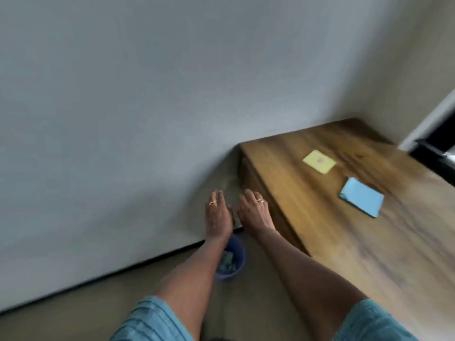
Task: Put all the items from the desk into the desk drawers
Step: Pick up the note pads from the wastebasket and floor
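Currently both hands hang off the desk's left end, over the gap between desk and wall, palms down, fingers loosely spread, nothing held in either. Left hand [218,217] sits just beside right hand [254,214], almost thumb to thumb; frame is motion-blurred, so fine finger detail is soft. Task items are on the wooden desk [307,193] top: yellow sticky-note pad [319,161] at roughly 2 o'clock from the right hand, blue sticky-note pad [361,196] at about 3 o'clock, slightly nearer the viewer. Both pads lie flat, apart from each other, each turned diamond-wise to the desk edge; neither has a clear long axis. Right hand is the nearer one to both; left would have to cross over it. No drawer front or handle is readable here, the desk's side face under the hands is dark and blurred, so I can't tell if a drawer is open. Blue bucket [231,259] stands on the floor below the left wrist, not part of the job. My read: reach is rightward, right hand first.
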Motion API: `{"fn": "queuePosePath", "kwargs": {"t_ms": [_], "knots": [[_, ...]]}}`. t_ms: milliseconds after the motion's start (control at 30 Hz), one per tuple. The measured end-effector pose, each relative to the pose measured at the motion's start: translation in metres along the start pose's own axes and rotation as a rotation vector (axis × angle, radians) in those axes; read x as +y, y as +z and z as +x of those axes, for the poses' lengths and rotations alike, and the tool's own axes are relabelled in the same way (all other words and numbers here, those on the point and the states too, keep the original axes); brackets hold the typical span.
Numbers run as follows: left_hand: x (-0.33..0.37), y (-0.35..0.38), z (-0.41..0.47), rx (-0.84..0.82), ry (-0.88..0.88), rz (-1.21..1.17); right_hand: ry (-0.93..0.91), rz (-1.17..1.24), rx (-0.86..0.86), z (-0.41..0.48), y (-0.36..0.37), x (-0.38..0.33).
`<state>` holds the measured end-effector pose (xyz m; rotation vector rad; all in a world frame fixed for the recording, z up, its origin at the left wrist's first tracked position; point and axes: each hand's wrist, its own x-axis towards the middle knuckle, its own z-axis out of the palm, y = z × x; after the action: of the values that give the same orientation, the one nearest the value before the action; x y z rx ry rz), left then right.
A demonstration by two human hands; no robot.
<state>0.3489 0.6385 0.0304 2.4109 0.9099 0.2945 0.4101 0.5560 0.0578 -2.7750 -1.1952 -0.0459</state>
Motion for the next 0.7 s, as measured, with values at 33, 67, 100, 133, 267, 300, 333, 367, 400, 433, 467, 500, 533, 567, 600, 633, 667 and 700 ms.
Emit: {"fn": "queuePosePath", "kwargs": {"t_ms": [33,67,100,133,267,300,333,367,400,433,467,500,533,567,600,633,667,700], "knots": [[-0.017,-0.002,-0.011,0.027,-0.037,-0.001,-0.044,0.005,-0.018,-0.005,0.012,-0.016],[-0.039,-0.004,-0.023,0.049,-0.084,-0.014,-0.091,0.017,-0.054,-0.012,0.024,-0.035],[-0.060,-0.004,-0.035,0.053,-0.130,-0.006,-0.127,0.034,-0.123,-0.020,0.034,-0.054],[-0.078,-0.001,-0.046,0.025,-0.183,-0.027,-0.152,0.058,-0.186,-0.028,0.043,-0.068],[-0.151,-0.006,-0.117,0.070,-0.433,-0.124,-0.309,0.129,-0.359,-0.069,0.081,-0.145],[-0.162,-0.012,-0.135,0.077,-0.493,-0.172,-0.330,0.126,-0.394,-0.081,0.087,-0.160],[-0.178,-0.017,-0.158,0.111,-0.566,-0.200,-0.374,0.122,-0.435,-0.096,0.095,-0.181],[-0.191,-0.021,-0.179,0.137,-0.632,-0.201,-0.418,0.126,-0.468,-0.112,0.103,-0.199],[-0.207,-0.025,-0.202,0.180,-0.718,-0.213,-0.473,0.118,-0.499,-0.130,0.112,-0.218],[-0.221,-0.029,-0.225,0.214,-0.798,-0.226,-0.520,0.109,-0.522,-0.149,0.120,-0.235],[-0.232,-0.030,-0.246,0.232,-0.855,-0.244,-0.552,0.101,-0.541,-0.166,0.125,-0.248],[-0.247,-0.032,-0.273,0.267,-0.922,-0.255,-0.605,0.095,-0.563,-0.187,0.132,-0.266],[-0.261,-0.031,-0.299,0.295,-0.982,-0.261,-0.659,0.089,-0.580,-0.207,0.138,-0.282],[-0.275,-0.031,-0.329,0.331,-1.043,-0.266,-0.707,0.079,-0.599,-0.229,0.145,-0.300],[-0.287,-0.032,-0.357,0.367,-1.094,-0.269,-0.737,0.073,-0.615,-0.249,0.151,-0.316],[-0.295,-0.034,-0.379,0.390,-1.134,-0.285,-0.757,0.069,-0.633,-0.265,0.154,-0.328],[-0.305,-0.035,-0.409,0.421,-1.195,-0.314,-0.799,0.059,-0.655,-0.288,0.158,-0.344],[-0.314,-0.035,-0.437,0.445,-1.254,-0.349,-0.846,0.051,-0.672,-0.309,0.164,-0.357]]}}
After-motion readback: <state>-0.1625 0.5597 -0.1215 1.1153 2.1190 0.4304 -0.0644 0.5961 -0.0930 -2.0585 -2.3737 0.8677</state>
